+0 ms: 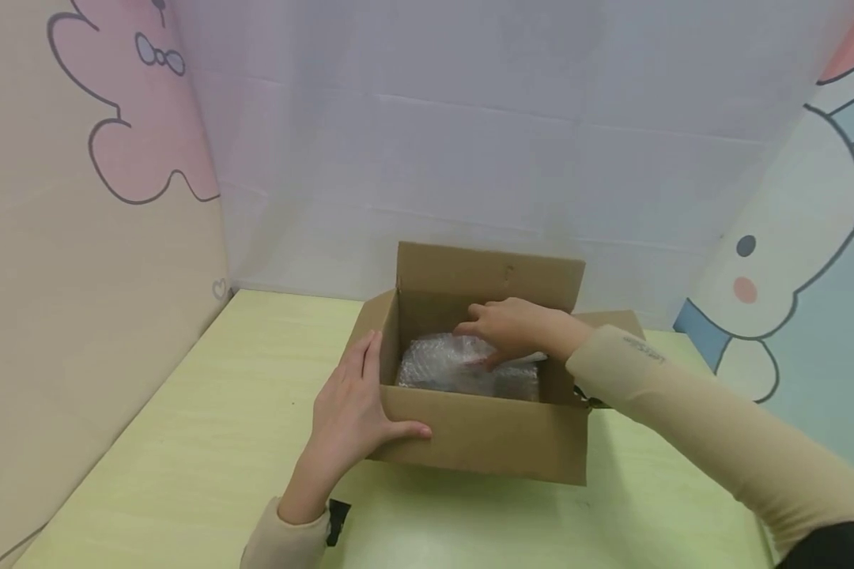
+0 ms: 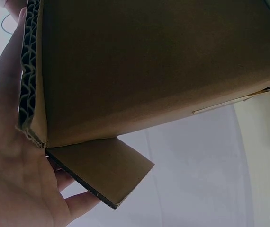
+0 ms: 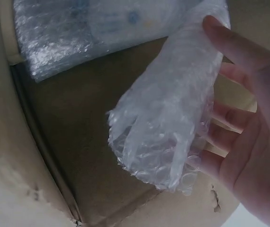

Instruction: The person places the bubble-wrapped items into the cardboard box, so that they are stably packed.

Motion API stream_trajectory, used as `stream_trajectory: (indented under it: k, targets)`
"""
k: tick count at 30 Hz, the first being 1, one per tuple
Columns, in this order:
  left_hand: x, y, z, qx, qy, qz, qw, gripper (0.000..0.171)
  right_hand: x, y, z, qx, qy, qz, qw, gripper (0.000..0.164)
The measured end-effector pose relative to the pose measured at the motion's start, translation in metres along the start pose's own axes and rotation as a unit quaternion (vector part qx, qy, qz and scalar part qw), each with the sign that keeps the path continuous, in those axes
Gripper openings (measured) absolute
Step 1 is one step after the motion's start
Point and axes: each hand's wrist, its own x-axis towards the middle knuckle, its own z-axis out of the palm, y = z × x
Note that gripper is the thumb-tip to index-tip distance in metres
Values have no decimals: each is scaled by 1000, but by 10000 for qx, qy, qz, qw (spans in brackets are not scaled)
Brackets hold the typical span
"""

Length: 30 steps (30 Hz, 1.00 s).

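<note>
A cardboard box (image 1: 484, 435) stands with its flaps spread. My left hand (image 1: 349, 407) holds its near left corner, thumb over the front flap and fingers along the left flap (image 2: 99, 165). Inside the box, my right hand (image 1: 515, 325) grips a bubble-wrapped roll (image 3: 168, 109), thumb on top and fingers around the far side. The roll's end shows layered, crumpled bubble wrap; its contents are hidden. Beside it in the right wrist view lies another bubble-wrapped package (image 3: 97, 35), with faint blue print showing through the wrap.
The box rests on a pale yellow-green table (image 1: 206, 442). A white cloth backdrop (image 1: 470, 158) hangs behind, and side panels with cartoon figures (image 1: 761, 292) stand left and right. The box's back flap (image 1: 484, 269) stands upright; the right flap (image 1: 615, 320) leans outward.
</note>
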Motion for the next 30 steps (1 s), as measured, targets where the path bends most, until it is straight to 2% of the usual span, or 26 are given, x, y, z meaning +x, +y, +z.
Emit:
stream_trajectory:
  k: [6, 11, 19, 30]
  targets:
    - [0, 0, -1, -20, -67, -35, 10000, 145, 11, -2, 3, -153, -275, -16, 9995, 66]
    - [0, 1, -1, -10, -60, -35, 10000, 144, 21, -4, 5, -33, -460, 9, 9989, 67]
    - [-1, 3, -1, -33, -44, -32, 10000, 145, 30, -7, 18, 639, -1005, 322, 9924, 68]
    - [-1, 2, -1, 0, -22, -32, 10000, 145, 30, -5, 24, 1518, -887, 332, 9839, 69]
